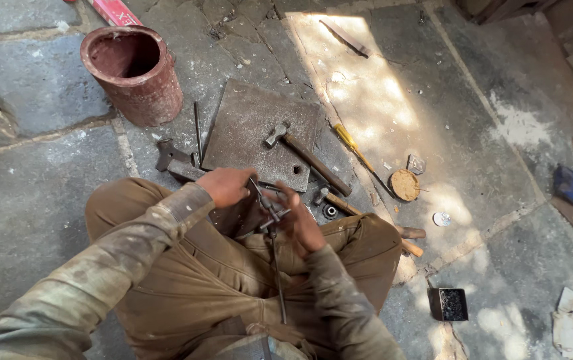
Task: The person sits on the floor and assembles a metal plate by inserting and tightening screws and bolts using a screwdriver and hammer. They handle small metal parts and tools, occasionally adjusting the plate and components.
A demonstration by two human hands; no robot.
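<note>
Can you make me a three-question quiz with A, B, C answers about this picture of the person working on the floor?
1. Where does the hammer lie?
A. on the flat metal plate
B. inside the round pot
C. on the person's lap

2. What colour is the screwdriver handle?
A. green
B. yellow
C. white

3. What are the left hand and right hand doing?
A. resting flat on the floor
B. lifting the pot
C. both holding a thin metal rod tool

Answers:
1 A, its head rests on the grey plate.
2 B, the handle is bright yellow in the sun.
3 C, both hands close around the tool's top above the lap.
</note>
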